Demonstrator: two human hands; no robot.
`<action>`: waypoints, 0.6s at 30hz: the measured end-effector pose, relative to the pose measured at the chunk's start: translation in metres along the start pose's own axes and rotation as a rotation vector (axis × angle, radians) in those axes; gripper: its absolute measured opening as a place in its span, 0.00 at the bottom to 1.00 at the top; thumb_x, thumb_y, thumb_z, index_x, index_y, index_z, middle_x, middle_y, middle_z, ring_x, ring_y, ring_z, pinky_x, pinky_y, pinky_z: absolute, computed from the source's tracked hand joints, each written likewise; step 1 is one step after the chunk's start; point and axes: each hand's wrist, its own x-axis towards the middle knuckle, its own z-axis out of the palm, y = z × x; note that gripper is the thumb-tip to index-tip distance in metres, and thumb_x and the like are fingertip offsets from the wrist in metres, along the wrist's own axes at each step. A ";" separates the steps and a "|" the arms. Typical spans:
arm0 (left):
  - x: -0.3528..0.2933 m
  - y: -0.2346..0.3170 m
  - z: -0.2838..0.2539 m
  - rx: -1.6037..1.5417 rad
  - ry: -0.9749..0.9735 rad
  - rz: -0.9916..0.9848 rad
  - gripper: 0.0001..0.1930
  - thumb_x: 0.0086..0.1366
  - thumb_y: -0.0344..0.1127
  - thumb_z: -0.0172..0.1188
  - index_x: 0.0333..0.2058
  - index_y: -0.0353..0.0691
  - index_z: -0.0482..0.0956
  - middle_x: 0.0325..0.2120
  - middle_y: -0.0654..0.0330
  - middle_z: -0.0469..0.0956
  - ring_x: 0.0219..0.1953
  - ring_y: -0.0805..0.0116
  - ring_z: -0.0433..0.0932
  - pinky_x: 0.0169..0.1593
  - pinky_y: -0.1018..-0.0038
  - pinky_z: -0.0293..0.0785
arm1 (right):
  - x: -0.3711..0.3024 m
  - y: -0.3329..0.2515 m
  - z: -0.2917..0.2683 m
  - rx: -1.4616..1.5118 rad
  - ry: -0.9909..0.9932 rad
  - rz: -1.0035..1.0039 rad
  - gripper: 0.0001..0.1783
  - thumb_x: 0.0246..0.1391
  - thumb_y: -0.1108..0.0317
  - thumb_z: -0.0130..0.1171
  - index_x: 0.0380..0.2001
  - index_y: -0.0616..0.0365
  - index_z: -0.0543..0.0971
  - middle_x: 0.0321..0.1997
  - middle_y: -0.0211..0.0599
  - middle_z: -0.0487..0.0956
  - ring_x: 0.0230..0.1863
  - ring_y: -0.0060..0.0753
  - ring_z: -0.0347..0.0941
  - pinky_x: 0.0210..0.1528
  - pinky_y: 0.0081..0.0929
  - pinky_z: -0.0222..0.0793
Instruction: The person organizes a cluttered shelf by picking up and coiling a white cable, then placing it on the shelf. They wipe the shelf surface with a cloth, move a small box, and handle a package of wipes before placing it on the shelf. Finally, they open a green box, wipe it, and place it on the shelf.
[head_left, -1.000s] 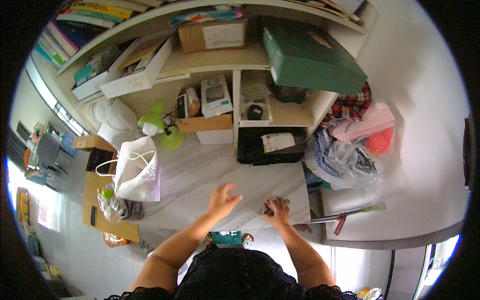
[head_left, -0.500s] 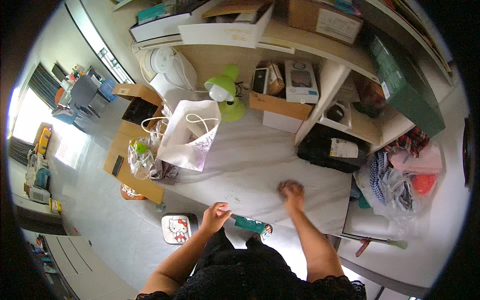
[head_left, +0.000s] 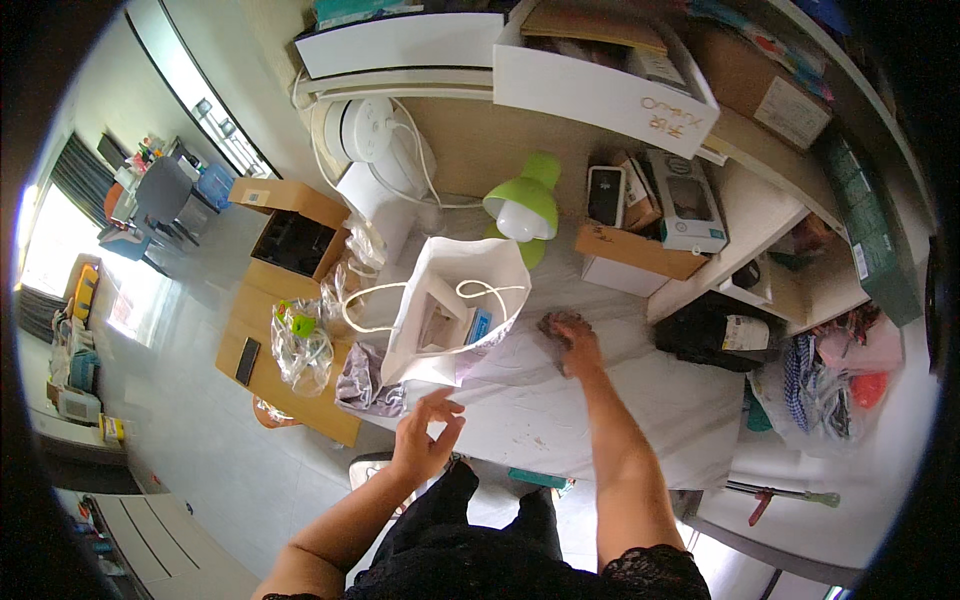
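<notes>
My right hand (head_left: 576,345) presses a crumpled dark cloth (head_left: 550,327) against the marble-patterned tabletop (head_left: 620,400), its fingers closed over it; motion blurs both a little. Some small specks lie on the tabletop's nearer part. Over the front edge hovers my left hand (head_left: 425,440), empty, with fingers curved and the thumb apart from them. Just beyond it stands a white paper bag (head_left: 410,330) with rope handles, its mouth showing a small blue item (head_left: 480,325) inside. Against the bag's left side lies a bunched greyish-purple cloth (head_left: 370,385).
A green lamp (head_left: 525,200) and a white fan (head_left: 365,130) stand at the back. Boxes with a phone (head_left: 606,195) sit back right, beside a black bag (head_left: 715,335). Left is a wooden surface (head_left: 245,320) with clear plastic wrapping (head_left: 300,350) and an open carton (head_left: 295,240).
The head view has shifted, bringing the desk's back closer. My right hand has slid the cloth farther back over the tabletop, and my left hand is now nearer the paper bag.
</notes>
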 end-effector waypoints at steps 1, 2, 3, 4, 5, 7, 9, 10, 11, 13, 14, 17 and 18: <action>0.004 -0.002 -0.005 -0.028 0.014 -0.060 0.27 0.56 0.26 0.59 0.55 0.35 0.61 0.31 0.54 0.79 0.30 0.68 0.80 0.36 0.75 0.74 | -0.004 -0.018 0.017 -0.293 -0.072 -0.127 0.26 0.41 0.80 0.50 0.47 0.47 0.73 0.48 0.38 0.73 0.55 0.43 0.64 0.59 0.41 0.57; 0.009 -0.003 -0.011 -0.016 0.019 -0.073 0.28 0.56 0.26 0.59 0.55 0.35 0.60 0.30 0.55 0.79 0.29 0.68 0.80 0.36 0.75 0.74 | -0.011 -0.049 0.031 -0.588 -0.141 -0.254 0.28 0.43 0.78 0.49 0.51 0.45 0.70 0.51 0.37 0.72 0.56 0.45 0.64 0.58 0.42 0.58; 0.014 -0.004 -0.017 -0.008 0.029 -0.090 0.29 0.56 0.27 0.59 0.56 0.35 0.60 0.30 0.55 0.79 0.29 0.68 0.80 0.35 0.75 0.74 | -0.020 -0.107 0.022 -0.335 -0.327 0.028 0.30 0.43 0.77 0.49 0.53 0.41 0.68 0.52 0.34 0.71 0.55 0.47 0.64 0.58 0.42 0.60; 0.018 -0.004 -0.020 -0.009 0.030 -0.102 0.30 0.56 0.27 0.59 0.57 0.35 0.59 0.29 0.56 0.79 0.28 0.68 0.80 0.35 0.75 0.74 | -0.038 -0.153 0.008 -0.083 -0.499 0.324 0.31 0.44 0.75 0.50 0.55 0.38 0.66 0.53 0.31 0.70 0.55 0.49 0.64 0.57 0.42 0.62; 0.024 -0.002 -0.020 0.055 0.045 -0.099 0.32 0.56 0.28 0.59 0.59 0.35 0.56 0.26 0.56 0.79 0.26 0.67 0.80 0.33 0.73 0.74 | -0.075 -0.155 0.019 -0.244 -0.577 0.043 0.31 0.44 0.75 0.50 0.54 0.35 0.66 0.53 0.29 0.70 0.55 0.49 0.64 0.55 0.42 0.64; 0.032 -0.010 -0.018 0.096 0.021 -0.125 0.36 0.56 0.33 0.60 0.61 0.36 0.53 0.24 0.56 0.79 0.22 0.66 0.79 0.30 0.72 0.74 | -0.142 -0.146 0.024 -0.219 -0.611 -0.330 0.29 0.43 0.75 0.51 0.50 0.32 0.70 0.53 0.27 0.70 0.55 0.48 0.64 0.55 0.42 0.65; 0.041 -0.008 -0.014 0.130 -0.030 -0.205 0.39 0.55 0.37 0.61 0.62 0.37 0.51 0.25 0.56 0.79 0.21 0.65 0.78 0.29 0.71 0.74 | -0.170 -0.124 0.004 0.005 -0.587 -0.286 0.25 0.43 0.75 0.51 0.43 0.33 0.75 0.53 0.27 0.70 0.56 0.45 0.63 0.56 0.42 0.63; 0.044 -0.009 -0.012 0.207 -0.026 -0.177 0.37 0.55 0.37 0.61 0.60 0.37 0.54 0.25 0.58 0.79 0.21 0.65 0.78 0.29 0.71 0.73 | -0.180 -0.107 -0.013 0.043 -0.609 -0.156 0.22 0.43 0.76 0.51 0.40 0.34 0.78 0.54 0.26 0.70 0.56 0.43 0.62 0.57 0.42 0.61; 0.046 -0.012 -0.009 0.271 -0.030 -0.166 0.34 0.55 0.38 0.61 0.58 0.38 0.57 0.25 0.59 0.78 0.21 0.65 0.77 0.28 0.71 0.73 | -0.190 -0.090 -0.032 0.083 -0.625 -0.024 0.20 0.44 0.76 0.51 0.36 0.34 0.80 0.55 0.26 0.69 0.57 0.41 0.61 0.57 0.41 0.60; 0.046 -0.016 -0.004 0.354 0.006 -0.160 0.25 0.55 0.39 0.61 0.50 0.39 0.65 0.25 0.62 0.78 0.20 0.67 0.77 0.28 0.71 0.72 | -0.186 -0.041 -0.091 -0.039 -0.239 -0.047 0.21 0.36 0.80 0.56 0.35 0.44 0.80 0.46 0.33 0.75 0.53 0.43 0.65 0.55 0.40 0.59; 0.046 -0.014 -0.002 0.394 0.061 -0.134 0.18 0.56 0.39 0.61 0.42 0.40 0.69 0.23 0.61 0.78 0.20 0.64 0.77 0.26 0.70 0.72 | -0.190 -0.020 -0.118 -0.024 -0.050 0.147 0.23 0.35 0.82 0.53 0.36 0.47 0.80 0.43 0.37 0.77 0.51 0.43 0.68 0.55 0.39 0.58; 0.049 -0.013 0.005 0.417 0.122 -0.038 0.10 0.57 0.37 0.60 0.32 0.40 0.71 0.19 0.56 0.76 0.19 0.57 0.76 0.24 0.67 0.70 | -0.221 0.085 -0.175 -0.238 0.143 0.533 0.26 0.35 0.82 0.53 0.41 0.45 0.78 0.53 0.39 0.72 0.57 0.45 0.62 0.58 0.38 0.57; 0.050 -0.008 0.007 0.419 0.147 -0.019 0.09 0.58 0.37 0.59 0.30 0.39 0.70 0.18 0.55 0.76 0.19 0.55 0.76 0.24 0.66 0.70 | -0.233 0.109 -0.183 -0.310 0.042 0.610 0.27 0.35 0.81 0.54 0.43 0.45 0.78 0.56 0.40 0.69 0.59 0.45 0.59 0.60 0.38 0.55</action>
